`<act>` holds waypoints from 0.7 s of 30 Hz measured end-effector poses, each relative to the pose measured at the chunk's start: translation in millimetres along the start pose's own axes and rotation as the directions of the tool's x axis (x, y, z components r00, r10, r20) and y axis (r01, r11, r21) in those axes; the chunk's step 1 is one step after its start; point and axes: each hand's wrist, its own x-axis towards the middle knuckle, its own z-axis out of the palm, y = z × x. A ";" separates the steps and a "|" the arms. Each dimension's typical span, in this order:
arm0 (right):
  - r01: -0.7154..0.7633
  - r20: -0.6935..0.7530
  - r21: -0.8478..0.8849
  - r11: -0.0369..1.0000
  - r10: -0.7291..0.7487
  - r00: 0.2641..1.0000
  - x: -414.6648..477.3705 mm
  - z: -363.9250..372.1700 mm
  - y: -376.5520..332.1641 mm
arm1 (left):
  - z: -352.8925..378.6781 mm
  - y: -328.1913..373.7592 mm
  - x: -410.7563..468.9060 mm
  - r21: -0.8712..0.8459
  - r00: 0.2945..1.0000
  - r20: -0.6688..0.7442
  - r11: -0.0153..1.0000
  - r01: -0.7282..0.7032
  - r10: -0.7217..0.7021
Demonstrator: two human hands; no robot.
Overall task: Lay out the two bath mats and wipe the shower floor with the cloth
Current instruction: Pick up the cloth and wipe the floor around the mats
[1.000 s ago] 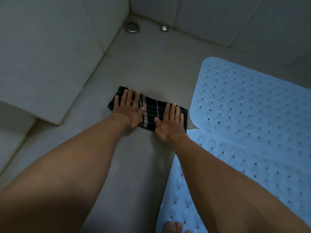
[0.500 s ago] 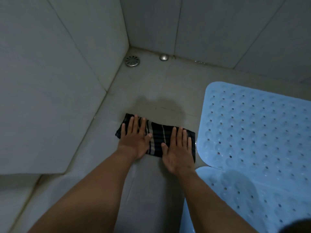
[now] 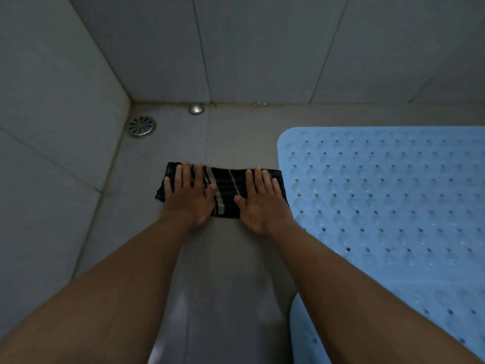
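Note:
A dark striped cloth (image 3: 225, 191) lies folded flat on the grey shower floor (image 3: 231, 258). My left hand (image 3: 189, 197) presses on its left half with straight fingers. My right hand (image 3: 262, 203) presses flat on its right half, fingers spread. A light blue perforated bath mat (image 3: 388, 195) lies flat on the right, its edge touching the cloth's right end. A second blue mat (image 3: 309, 334) shows at the bottom right, mostly hidden by my right forearm.
A round metal drain (image 3: 141, 126) sits in the far left corner of the floor, with a small metal knob (image 3: 196, 109) by the back wall. Tiled walls (image 3: 52, 127) close in on the left and at the back.
Both hands have pushed the cloth forward along the floor toward the back wall and the drain. The view has tilted up, showing more of the back wall.

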 end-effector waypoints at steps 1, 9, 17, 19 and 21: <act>0.000 -0.004 -0.001 1.000 0.000 1.000 8.7 -3.3 2.2 | -1.7 1.2 8.8 -0.001 1.000 0.001 1.000 -0.003 0.003; 0.023 -0.027 -0.011 1.000 -0.023 0.999 81.0 -25.3 15.8 | -20.9 6.8 79.6 0.013 1.000 -0.016 1.000 -0.025 0.025; 0.023 -0.019 -0.005 1.000 -0.023 1.000 132.8 -42.6 27.3 | -38.9 13.2 128.2 -0.046 0.997 -0.060 0.998 -0.043 0.040; 0.021 -0.014 0.042 0.999 -0.021 1.000 142.8 -46.8 29.4 | -44.8 12.0 134.0 -0.041 0.992 -0.112 0.997 -0.060 0.055; 0.026 -0.008 0.081 0.996 -0.026 1.000 154.5 -52.2 32.2 | -50.6 11.6 138.7 0.022 0.983 -0.170 0.997 -0.068 0.071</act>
